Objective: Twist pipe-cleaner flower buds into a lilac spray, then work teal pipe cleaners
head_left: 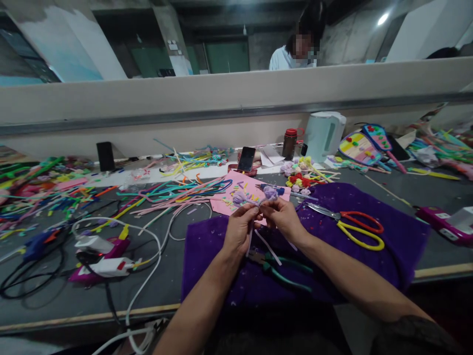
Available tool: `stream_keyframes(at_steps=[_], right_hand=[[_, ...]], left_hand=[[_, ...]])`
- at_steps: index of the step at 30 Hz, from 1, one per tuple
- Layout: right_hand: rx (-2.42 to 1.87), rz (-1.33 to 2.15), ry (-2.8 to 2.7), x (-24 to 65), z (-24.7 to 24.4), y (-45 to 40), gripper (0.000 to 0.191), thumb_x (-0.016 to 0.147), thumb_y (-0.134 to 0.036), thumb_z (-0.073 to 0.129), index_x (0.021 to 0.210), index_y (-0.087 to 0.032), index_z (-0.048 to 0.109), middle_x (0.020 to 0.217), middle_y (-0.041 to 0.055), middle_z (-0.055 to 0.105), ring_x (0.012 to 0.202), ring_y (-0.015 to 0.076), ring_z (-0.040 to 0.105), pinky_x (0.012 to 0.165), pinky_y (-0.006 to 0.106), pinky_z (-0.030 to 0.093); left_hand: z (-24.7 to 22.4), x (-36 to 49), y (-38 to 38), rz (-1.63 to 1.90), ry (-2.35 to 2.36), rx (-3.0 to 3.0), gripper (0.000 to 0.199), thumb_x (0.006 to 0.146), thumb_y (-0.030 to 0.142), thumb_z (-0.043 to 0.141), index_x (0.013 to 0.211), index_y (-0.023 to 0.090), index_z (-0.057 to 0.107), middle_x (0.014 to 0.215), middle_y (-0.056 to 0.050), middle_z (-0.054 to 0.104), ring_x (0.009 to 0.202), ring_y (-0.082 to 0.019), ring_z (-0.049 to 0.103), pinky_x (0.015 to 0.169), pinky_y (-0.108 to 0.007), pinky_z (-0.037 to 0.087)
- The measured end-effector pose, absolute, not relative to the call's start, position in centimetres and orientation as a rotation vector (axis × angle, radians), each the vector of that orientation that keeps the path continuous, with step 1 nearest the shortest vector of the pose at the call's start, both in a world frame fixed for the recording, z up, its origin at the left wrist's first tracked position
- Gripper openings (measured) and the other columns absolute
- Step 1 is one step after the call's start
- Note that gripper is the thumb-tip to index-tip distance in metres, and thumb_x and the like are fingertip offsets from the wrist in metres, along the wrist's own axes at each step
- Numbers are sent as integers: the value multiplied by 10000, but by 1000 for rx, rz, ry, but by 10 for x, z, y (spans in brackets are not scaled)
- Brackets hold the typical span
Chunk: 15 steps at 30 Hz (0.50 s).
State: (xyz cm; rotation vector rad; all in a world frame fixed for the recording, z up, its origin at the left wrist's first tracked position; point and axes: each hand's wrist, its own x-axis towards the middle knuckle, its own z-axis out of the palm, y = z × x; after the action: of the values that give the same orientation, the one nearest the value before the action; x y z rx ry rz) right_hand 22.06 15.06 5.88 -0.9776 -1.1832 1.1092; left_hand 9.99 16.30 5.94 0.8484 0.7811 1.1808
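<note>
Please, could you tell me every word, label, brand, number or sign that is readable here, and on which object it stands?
None can be read.
Right power strip: pale label-like patches, too small.
Wall signs: too small and blurred.

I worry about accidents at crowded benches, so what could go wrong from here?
The scissors point toward the right hand and might nick it if it drifts. The white cable runs over the table's front edge, so it could snag. The pinched purple piece could drop and scatter the loose bits on the pink sheet.
</note>
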Motion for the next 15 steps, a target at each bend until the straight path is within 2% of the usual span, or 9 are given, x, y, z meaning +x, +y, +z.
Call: stream_keyframes(at_steps=[3, 7, 10, 15], right_hand=[[-981, 1059, -1209, 220, 57, 151, 228, 685, -372, 600, 714, -158, 527, 511, -52, 512, 335, 56, 433, 318, 174, 313], [-1013, 1022, -1232, 218, 56, 150, 218, 700, -366, 579, 726, -157, 520, 532, -50, 508, 346, 65, 449, 327, 184, 338], [-1027, 1029, -1229, 217, 56, 150, 220, 704, -367, 570, 734, -154, 519, 546, -44, 513, 357, 69, 458, 330, 186, 339], [-994, 1039, -1229, 217, 55, 149, 225, 723, -381, 554, 733, -161, 509, 548, -46, 505, 368, 66, 458, 338, 180, 335]], left_hand=[[60, 101, 163, 1163, 747, 810, 221, 585, 217, 697, 724, 114, 559, 583, 35, 507, 471, -34, 480, 350, -102, 340], [63, 101, 162, 1119, 683, 794, 220, 612, 223, 677, 688, 131, 492, 497, 87, 371, 332, 20, 260, 281, -93, 131], [65, 101, 161, 1108, 698, 814, 231, 627, 251, 670, 690, 133, 482, 467, 100, 331, 311, 26, 196, 284, -100, 110], [63, 100, 161, 1103, 712, 792, 228, 641, 262, 660, 726, 136, 490, 516, 78, 422, 316, 28, 229, 286, -98, 119]])
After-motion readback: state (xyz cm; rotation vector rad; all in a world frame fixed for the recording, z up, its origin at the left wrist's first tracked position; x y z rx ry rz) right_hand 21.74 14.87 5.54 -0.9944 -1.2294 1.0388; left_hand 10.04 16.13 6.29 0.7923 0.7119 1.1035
